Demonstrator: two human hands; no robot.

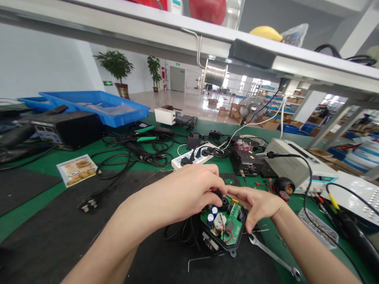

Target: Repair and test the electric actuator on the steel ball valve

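Green-topped table (pixel 29 207) with black mat (pixel 59 234); below left hand (pixel 194 188), curled, and against right hand (pixel 262 205), spread, both uncertain in grip: angular black plastic-looking housing (pixel 232 251) with green circuit board (pixel 237 225). Possible: tipping from uneven pressure, or snagging thin red wire (pixel 228 236) through haste.

Gives no legible word or number | on station (pixel 244 161), shows white lettering (pixel 247 163), too blurred | on wall (pixel 138 77) and above door (pixel 177 79), shows green signs (pixel 108 83), too small.
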